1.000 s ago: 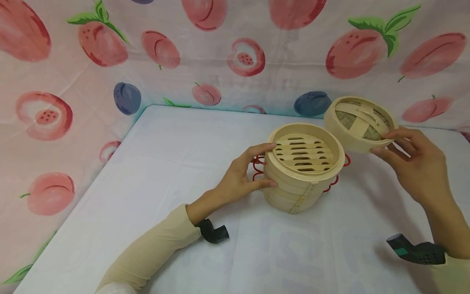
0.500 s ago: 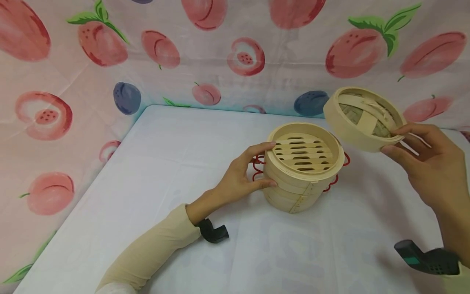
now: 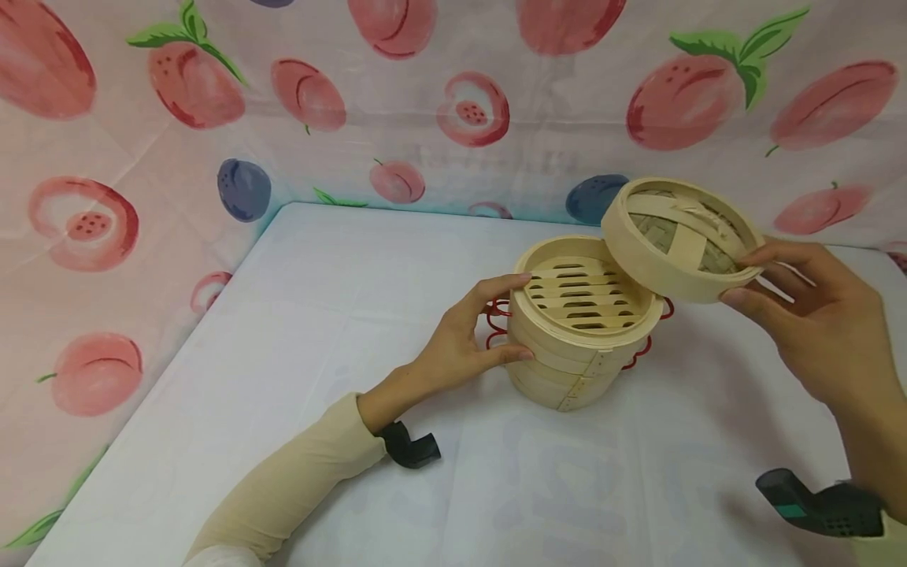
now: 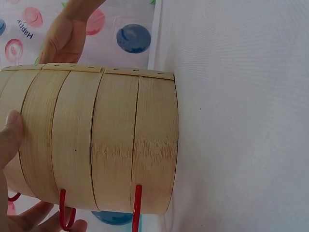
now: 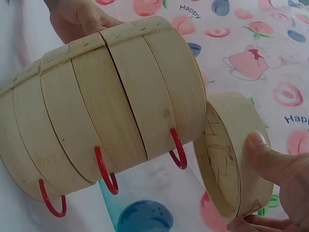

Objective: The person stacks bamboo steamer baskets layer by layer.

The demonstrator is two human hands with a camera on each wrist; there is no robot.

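Observation:
A stacked bamboo steamer (image 3: 560, 366) stands upright on the table, its slatted inner floor (image 3: 577, 295) showing from above. Red loops (image 5: 105, 169) stick out from its sides. My left hand (image 3: 460, 339) holds the stack from the left, index finger at the top rim and thumb on the front wall. Pinched at its right edge by my right hand (image 3: 825, 315) is the woven bamboo lid (image 3: 655, 244). The lid tilts, and its left part overlaps the steamer's back right rim in the head view. From the right wrist view, the lid's underside (image 5: 219, 159) is visible beside the steamer's top.
A white cloth (image 3: 340, 315) covers the table. Behind and to the left hangs a fruit-printed curtain (image 3: 553, 126). Black wrist devices sit on the left wrist (image 3: 409, 446) and right wrist (image 3: 825, 504).
The lid first rose and moved right in my right hand, then came back left and lower, over the steamer's back right rim. My left hand and the steamer have stayed in place.

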